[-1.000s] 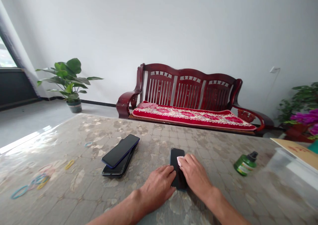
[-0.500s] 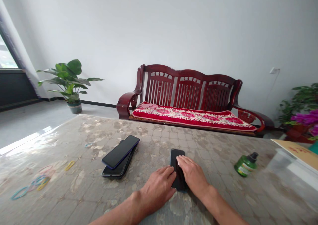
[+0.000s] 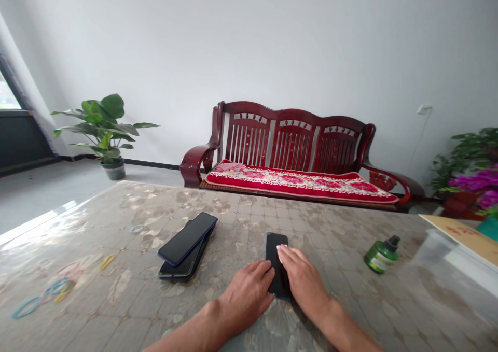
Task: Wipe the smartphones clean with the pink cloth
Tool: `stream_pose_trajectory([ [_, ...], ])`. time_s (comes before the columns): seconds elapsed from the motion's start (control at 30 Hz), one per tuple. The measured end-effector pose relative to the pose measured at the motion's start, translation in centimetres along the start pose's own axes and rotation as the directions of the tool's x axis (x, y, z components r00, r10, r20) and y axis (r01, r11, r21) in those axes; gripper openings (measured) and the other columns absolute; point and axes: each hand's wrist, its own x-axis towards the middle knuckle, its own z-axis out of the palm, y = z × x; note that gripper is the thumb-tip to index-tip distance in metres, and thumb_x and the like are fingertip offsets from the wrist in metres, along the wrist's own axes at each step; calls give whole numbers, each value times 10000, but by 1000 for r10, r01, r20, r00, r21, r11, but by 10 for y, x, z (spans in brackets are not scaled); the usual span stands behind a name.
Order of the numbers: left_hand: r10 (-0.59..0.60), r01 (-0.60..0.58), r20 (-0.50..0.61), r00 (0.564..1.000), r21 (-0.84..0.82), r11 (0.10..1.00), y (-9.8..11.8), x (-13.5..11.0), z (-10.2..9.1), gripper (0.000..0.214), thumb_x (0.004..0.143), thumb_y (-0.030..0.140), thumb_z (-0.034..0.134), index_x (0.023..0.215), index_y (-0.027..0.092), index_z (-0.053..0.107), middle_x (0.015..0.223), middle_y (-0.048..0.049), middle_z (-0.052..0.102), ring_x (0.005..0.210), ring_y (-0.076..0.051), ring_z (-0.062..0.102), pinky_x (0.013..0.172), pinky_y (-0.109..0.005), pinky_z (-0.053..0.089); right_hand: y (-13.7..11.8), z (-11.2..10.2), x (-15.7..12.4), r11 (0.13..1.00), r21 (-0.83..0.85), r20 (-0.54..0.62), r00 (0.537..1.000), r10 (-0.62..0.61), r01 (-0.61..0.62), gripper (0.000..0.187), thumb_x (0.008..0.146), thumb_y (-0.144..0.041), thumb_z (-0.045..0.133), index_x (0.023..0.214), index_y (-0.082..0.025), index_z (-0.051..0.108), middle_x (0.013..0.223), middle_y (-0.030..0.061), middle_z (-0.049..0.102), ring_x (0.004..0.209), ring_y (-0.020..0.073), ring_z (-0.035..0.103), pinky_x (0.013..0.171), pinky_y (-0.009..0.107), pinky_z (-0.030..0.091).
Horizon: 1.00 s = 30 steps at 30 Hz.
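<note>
As I look through the head camera, both hands are at one dark phone (image 3: 274,240) that lies flat on the surface (image 3: 342,222), about in the middle of it and close to me. The left hand (image 3: 249,289) lies beside it, the fingers loosely stretched and touching the left long side; they close around nothing. The right hand (image 3: 302,275) lies on top of the phone with its fingers also stretched. Under the fingertips shows a small white piece (image 3: 280,248), too small for me to name. It is pressed down, not gripped.

I judge the work on this phone to be under way. Its far end is uncovered and the near part is hidden by the hand, so I cannot tell how much is finished. Two stacked phones (image 3: 187,239) lie to the left, well apart, and no hand is on them.

For moving, the room is good. Between the phone and the stack the surface is bare. To the right a green bottle (image 3: 381,255) seems to lie on its side, well apart. Coloured rubber bands (image 3: 58,285) are far left. The far edge is distant, and the near edge is out of view below the forearms.
</note>
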Motion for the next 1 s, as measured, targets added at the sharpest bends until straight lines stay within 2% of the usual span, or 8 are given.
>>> stream_pose_trajectory([
  [0.17, 4, -4, -2, 1000, -1, 1000, 0, 0, 3, 321, 907, 285, 597, 1201, 158, 582, 1299, -107, 599, 1267, -263, 511, 1109, -355, 393, -1, 0, 3, 996, 82, 25, 999, 41, -43, 417, 867, -18, 444, 1204, -146, 655, 1233, 96, 668, 1170, 218, 587, 1022, 378, 492],
  [0.33, -5, 5, 4, 1000, -2, 1000, 0, 0, 3, 329, 921, 291, 580, 1221, 155, 576, 1326, -103, 584, 1268, -256, 510, 1109, -357, 393, 9, 11, 10, 997, 76, -20, 1000, -10, 12, 437, 867, -11, 411, 1198, -142, 664, 1220, 97, 676, 1163, 217, 590, 1036, 386, 482],
  [0.43, -2, 2, 10, 1000, -1, 1000, 0, 0, 2, 332, 921, 289, 580, 1226, 158, 575, 1324, -101, 586, 1271, -257, 509, 1110, -359, 391, 19, 22, 24, 996, 87, -45, 999, -4, 8, 445, 888, -41, 389, 1229, -153, 652, 1221, 107, 674, 1155, 215, 597, 1035, 405, 480],
  [0.6, -5, 5, 3, 1000, -7, 1000, 0, 0, 2, 353, 914, 274, 591, 1248, 164, 568, 1343, -103, 575, 1277, -264, 507, 1103, -356, 399, 26, 31, 47, 986, 161, -23, 999, 38, -34, 510, 873, -34, 356, 1251, -224, 640, 1205, 63, 687, 1108, 178, 621, 1009, 381, 492],
  [0.77, -4, 4, 3, 1000, -22, 1000, 1, 0, 1, 339, 908, 253, 601, 1236, 172, 576, 1328, -96, 591, 1253, -259, 529, 1094, -356, 408, 13, 14, 28, 992, 54, 49, 993, 111, -113, 421, 894, -59, 388, 1192, -131, 677, 1209, 115, 682, 1126, 221, 608, 1018, 367, 469],
  [0.9, -16, 16, 12, 1000, -35, 999, 1, 1, 2, 323, 905, 237, 607, 1222, 177, 586, 1315, -89, 598, 1263, -255, 519, 1110, -365, 392, 2, 2, 7, 994, 69, 74, 994, 75, -80, 431, 882, -43, 415, 1228, -128, 657, 1235, 91, 672, 1161, 218, 585, 1045, 342, 443],
  [1.0, -42, 42, 4, 999, -43, 998, 1, 4, 5, 306, 905, 238, 622, 1203, 171, 602, 1296, -87, 605, 1285, -257, 498, 1129, -366, 371, 2, 3, 10, 995, 67, 73, 995, 68, -73, 411, 890, -50, 423, 1205, -139, 671, 1221, 92, 680, 1154, 213, 591, 1042, 343, 444],
])
